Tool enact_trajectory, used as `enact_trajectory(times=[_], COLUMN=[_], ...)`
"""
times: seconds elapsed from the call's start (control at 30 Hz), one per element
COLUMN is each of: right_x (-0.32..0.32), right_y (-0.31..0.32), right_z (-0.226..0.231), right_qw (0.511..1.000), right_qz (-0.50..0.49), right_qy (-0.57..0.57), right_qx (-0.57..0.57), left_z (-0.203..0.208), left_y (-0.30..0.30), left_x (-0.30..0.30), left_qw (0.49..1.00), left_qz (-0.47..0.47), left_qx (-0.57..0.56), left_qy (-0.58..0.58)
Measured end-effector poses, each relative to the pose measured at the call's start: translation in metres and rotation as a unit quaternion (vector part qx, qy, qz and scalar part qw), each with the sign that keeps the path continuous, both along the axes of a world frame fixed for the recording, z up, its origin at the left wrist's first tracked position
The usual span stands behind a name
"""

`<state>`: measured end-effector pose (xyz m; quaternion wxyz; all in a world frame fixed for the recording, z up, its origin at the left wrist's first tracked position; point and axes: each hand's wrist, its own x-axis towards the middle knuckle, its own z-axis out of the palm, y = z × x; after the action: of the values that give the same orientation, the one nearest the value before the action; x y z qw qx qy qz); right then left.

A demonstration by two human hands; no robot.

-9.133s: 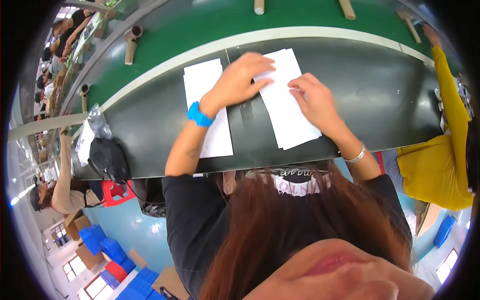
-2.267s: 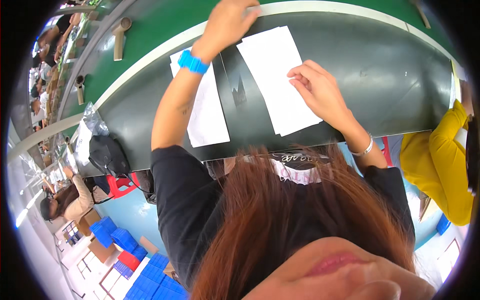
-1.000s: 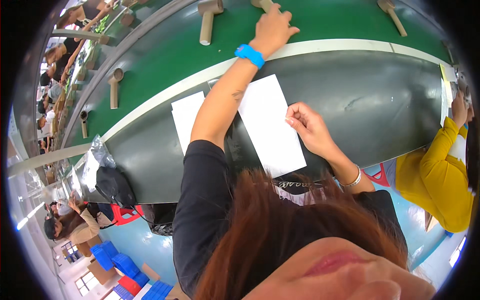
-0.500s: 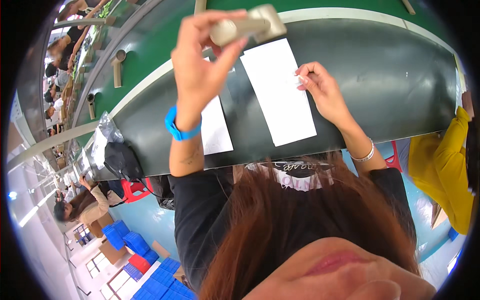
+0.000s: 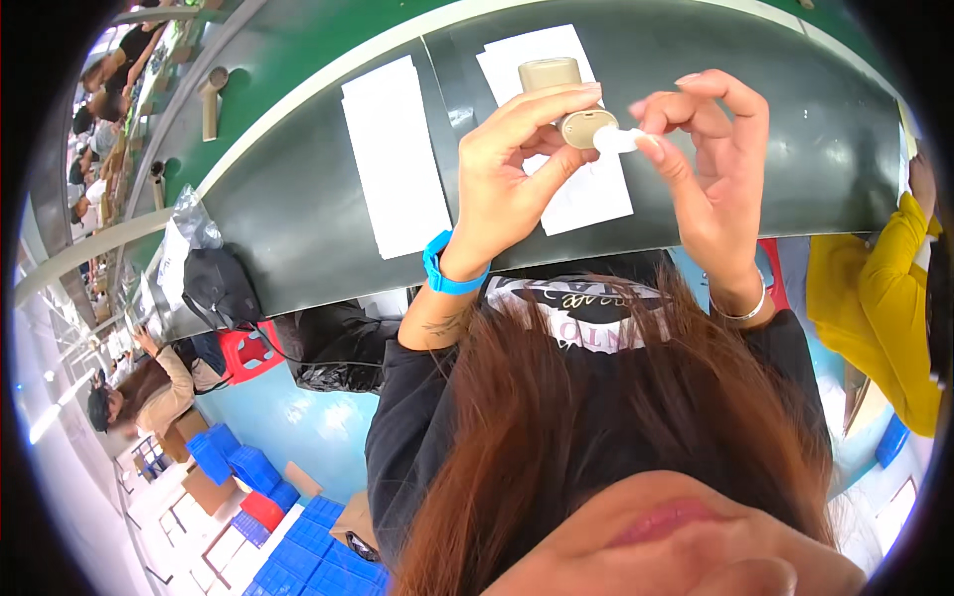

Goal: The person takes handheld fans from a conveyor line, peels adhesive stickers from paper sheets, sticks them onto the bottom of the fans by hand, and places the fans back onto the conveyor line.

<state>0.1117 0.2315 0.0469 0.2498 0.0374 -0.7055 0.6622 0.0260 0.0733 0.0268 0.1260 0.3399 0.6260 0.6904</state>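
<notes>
My left hand (image 5: 512, 164) holds a beige handheld device (image 5: 564, 99) up over the dark worktable (image 5: 298, 214), gripping its lower end between thumb and fingers. My right hand (image 5: 711, 169) pinches a small white round sticker (image 5: 618, 139) and presses it against the round end of the device. Two white paper sheets lie on the table: one (image 5: 396, 154) to the left, one (image 5: 586, 194) under my hands, partly hidden by them.
A green conveyor belt (image 5: 298, 70) runs behind the table with more beige devices (image 5: 211, 94) on it. A black bag (image 5: 221, 288) hangs at the table's left end. A person in a yellow sleeve (image 5: 884, 318) stands at right. Blue crates (image 5: 298, 536) sit on the floor.
My left hand reached to the belt, picked up the beige device and brought it close. My right hand left the sheet and now holds a white sticker at the device's end.
</notes>
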Motion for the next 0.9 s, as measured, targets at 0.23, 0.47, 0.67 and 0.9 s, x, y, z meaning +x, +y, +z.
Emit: enact_trajectory(times=[0.23,0.47,0.67,0.9], right_x=[0.010,0.016,0.011,0.012], right_y=[-0.004,-0.005,0.002,0.004], right_z=[0.010,0.015,0.020,0.022], right_qw=[0.998,0.995,0.995,0.994], right_qz=[-0.004,-0.007,-0.003,-0.002], right_qy=[-0.042,-0.090,-0.099,-0.110], right_qx=[0.048,0.038,0.034,0.017], left_z=[0.003,0.004,0.006,0.007], left_y=[0.003,0.001,0.008,0.010], left_x=[0.010,0.014,0.010,0.009], left_qw=[0.999,0.996,0.997,0.996], left_qz=[-0.033,-0.070,-0.060,-0.067], left_qx=[0.023,0.022,0.020,0.019], left_qy=[-0.029,-0.052,-0.051,-0.058])
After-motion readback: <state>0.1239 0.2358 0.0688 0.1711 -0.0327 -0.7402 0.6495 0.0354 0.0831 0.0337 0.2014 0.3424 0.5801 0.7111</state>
